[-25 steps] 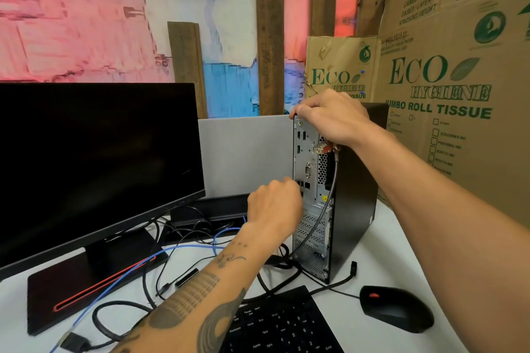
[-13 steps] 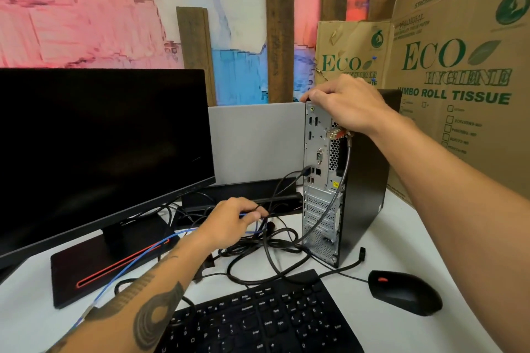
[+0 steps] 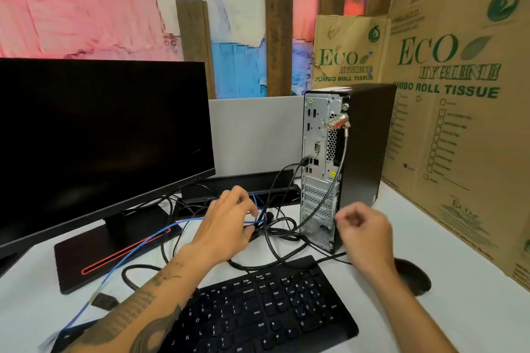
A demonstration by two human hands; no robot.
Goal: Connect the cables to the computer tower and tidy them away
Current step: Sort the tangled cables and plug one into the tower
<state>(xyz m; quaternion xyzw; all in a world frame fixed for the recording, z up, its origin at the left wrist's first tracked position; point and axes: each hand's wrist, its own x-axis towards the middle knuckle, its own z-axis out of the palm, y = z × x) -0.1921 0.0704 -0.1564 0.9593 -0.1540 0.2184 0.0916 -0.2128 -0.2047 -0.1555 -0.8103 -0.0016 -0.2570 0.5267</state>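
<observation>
The black computer tower (image 3: 364, 149) stands upright with its silver rear panel (image 3: 318, 169) turned toward me. One black cable is plugged into a port halfway down the panel, and a steel lock cable (image 3: 338, 157) hangs from a lock near the top. My left hand (image 3: 229, 223) rests among the tangle of black cables (image 3: 275, 235) left of the tower, fingers curled on a blue cable (image 3: 137, 249). My right hand (image 3: 364, 232) hovers blurred beside the tower's lower corner, fingers loosely curled, nothing visible in it.
A black monitor (image 3: 100, 135) on a red-striped stand fills the left. A black keyboard (image 3: 258, 312) lies in front and a black mouse (image 3: 413, 278) sits right of it. Cardboard boxes (image 3: 459, 112) wall in the right side. A grey partition (image 3: 255, 135) stands behind.
My right hand has left the top of the tower and dropped to its lower corner. My left hand came down from the rear panel to the cables on the desk.
</observation>
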